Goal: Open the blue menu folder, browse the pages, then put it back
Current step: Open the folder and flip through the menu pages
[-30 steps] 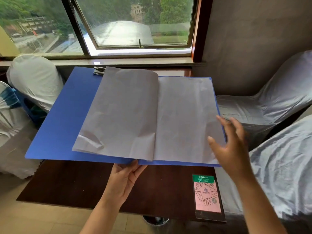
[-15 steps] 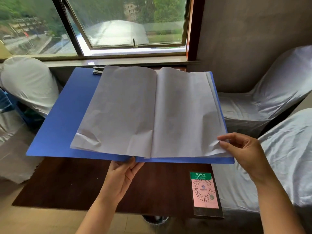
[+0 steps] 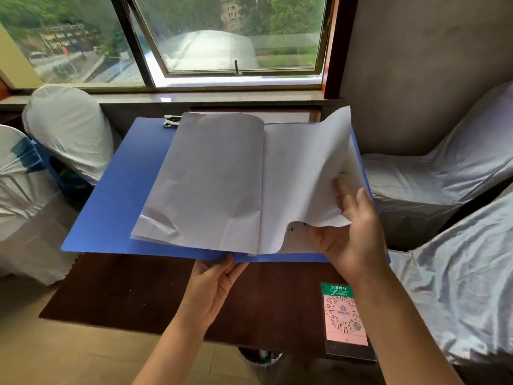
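Head view: the blue folder point(image 3: 116, 190) is held open above the table point(image 3: 144, 295), propped underneath at its spine by the left hand point(image 3: 213, 287); a page point(image 3: 313, 173) is pinched by the right hand point(image 3: 352, 234), lifted for turning.

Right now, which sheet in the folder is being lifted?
The top right-hand sheet, curled up by the right hand; the left-hand sheets lie flat on the blue menu folder.

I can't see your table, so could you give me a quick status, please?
Left hand holding blue folder at spine. Right hand lifting right page. Nothing blocking.
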